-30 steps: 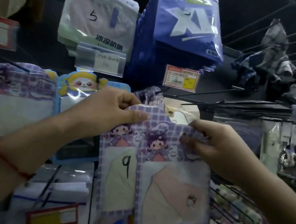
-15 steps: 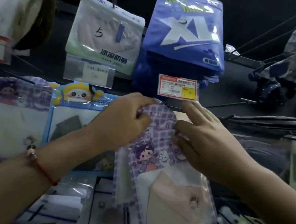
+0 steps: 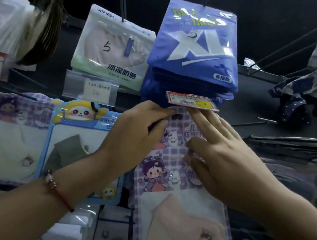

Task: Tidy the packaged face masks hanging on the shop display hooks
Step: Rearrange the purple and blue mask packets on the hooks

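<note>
Packs (image 3: 172,142) with a purple check print and cartoon girls are hanging in the middle of the display, just under a red and yellow price tag (image 3: 192,102). The front pack is tilting down to the right, showing a pink mask (image 3: 187,227) through its window. The left hand (image 3: 136,135) is pinching the top edge of the packs near the hang hole, its fingers curling over the top and the thumb pressing the front. The right hand (image 3: 221,162) is lying against the front pack, two fingers stretching straight up to the tag while the thumb and lower fingers are bending onto the print; whether that grip is actually holding the pack is hard to tell. A bead bracelet (image 3: 54,188) is sitting on the left wrist. Just left of the packs a blue panda pack (image 3: 77,134) is hanging, and beyond it another purple pack (image 3: 6,138). Above, a white pack (image 3: 112,49) marked 5 and a thick stack of blue XL packs (image 3: 195,47) are hanging side by side. Bare hooks (image 3: 286,137) are jutting out on the right.
</note>
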A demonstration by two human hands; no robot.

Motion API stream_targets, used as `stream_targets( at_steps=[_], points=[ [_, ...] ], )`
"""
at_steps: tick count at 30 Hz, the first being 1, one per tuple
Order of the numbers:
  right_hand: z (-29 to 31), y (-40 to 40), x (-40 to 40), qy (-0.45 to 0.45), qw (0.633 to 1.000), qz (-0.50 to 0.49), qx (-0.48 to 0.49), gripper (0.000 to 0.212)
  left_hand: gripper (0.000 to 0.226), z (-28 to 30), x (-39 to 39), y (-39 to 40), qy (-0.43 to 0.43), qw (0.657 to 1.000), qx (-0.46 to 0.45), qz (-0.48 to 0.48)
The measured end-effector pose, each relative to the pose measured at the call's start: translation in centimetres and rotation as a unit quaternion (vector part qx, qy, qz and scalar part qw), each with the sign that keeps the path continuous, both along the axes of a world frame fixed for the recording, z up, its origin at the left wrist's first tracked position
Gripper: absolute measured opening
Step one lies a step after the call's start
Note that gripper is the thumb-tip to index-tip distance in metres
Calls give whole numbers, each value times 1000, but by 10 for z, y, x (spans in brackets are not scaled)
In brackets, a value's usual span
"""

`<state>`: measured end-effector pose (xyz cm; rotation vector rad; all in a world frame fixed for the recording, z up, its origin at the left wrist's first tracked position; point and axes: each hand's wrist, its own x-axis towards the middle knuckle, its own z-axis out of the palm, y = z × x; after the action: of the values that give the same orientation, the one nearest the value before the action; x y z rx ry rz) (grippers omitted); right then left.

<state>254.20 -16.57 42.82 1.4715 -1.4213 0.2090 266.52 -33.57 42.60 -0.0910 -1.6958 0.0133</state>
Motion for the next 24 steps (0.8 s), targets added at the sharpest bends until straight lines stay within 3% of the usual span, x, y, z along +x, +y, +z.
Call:
stream_targets(
  at_steps=[5, 11, 16, 22, 24],
  points=[
    [2, 2, 2, 5, 1000, -8, 6, 16, 29, 4, 0, -1, -11, 993, -53, 109],
    [2, 4, 3, -1, 1000, -6, 2, 16, 29, 7, 0, -11, -68, 987, -10, 148],
    [0, 2, 1, -7, 1000, -7, 1, 14, 32, -1, 0, -18, -106, 970, -60, 213],
    [-5, 1, 2, -23, 999, 4, -23, 16, 34, -23, 23, -5, -42, 983, -98, 150],
    [-5, -2, 4, -20, 999, 1, -26, 16, 34, -25, 35, 5, -56, 997, -14, 48]
  ],
)
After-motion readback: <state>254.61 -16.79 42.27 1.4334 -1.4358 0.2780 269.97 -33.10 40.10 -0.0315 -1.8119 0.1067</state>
